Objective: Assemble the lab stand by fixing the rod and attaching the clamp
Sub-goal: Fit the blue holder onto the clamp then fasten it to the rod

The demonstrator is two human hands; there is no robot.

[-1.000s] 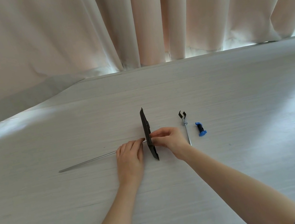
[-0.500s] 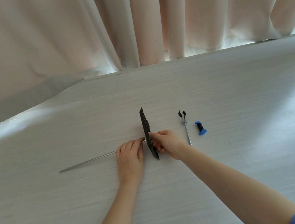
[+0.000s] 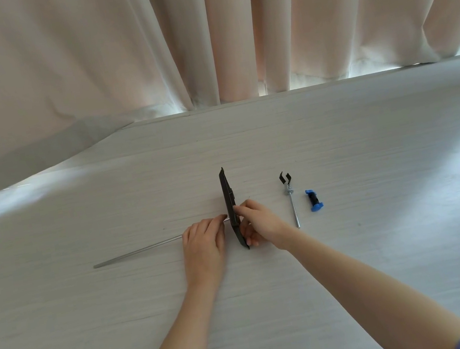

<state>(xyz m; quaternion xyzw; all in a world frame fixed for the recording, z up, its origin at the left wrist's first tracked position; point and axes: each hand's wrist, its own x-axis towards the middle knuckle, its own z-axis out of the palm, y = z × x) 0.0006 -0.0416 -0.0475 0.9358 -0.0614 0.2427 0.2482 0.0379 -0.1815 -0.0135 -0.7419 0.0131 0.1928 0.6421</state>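
The rod (image 3: 141, 251) lay flat on the surface (image 3: 385, 239), running out toward nine o'clock from the base plate (image 3: 230, 204), its near end meeting the plate's face. The left hand (image 3: 203, 241) lay over that end, fingers (image 3: 218, 220) curled down on the rod close to the plate. The base plate stood on edge at the middle of the surface. The right hand (image 3: 258, 224) held it from the three o'clock side, and this was what had changed: a second before, its fingers were bunched at the plate's middle, at the spot where the rod came through; by this moment the hand had spread, forefinger at the middle of the plate and thumb down near its six o'clock corner, clamped on the plate. That reads as a shift from fiddling at the rod's end to bracing the plate, so the rod was probably being turned into its hole. Whether the thread had seated cannot be told. The clamp (image 3: 290, 197) and the blue boss head (image 3: 314, 199) lay untouched toward three o'clock, just beside each other, their step not yet begun.
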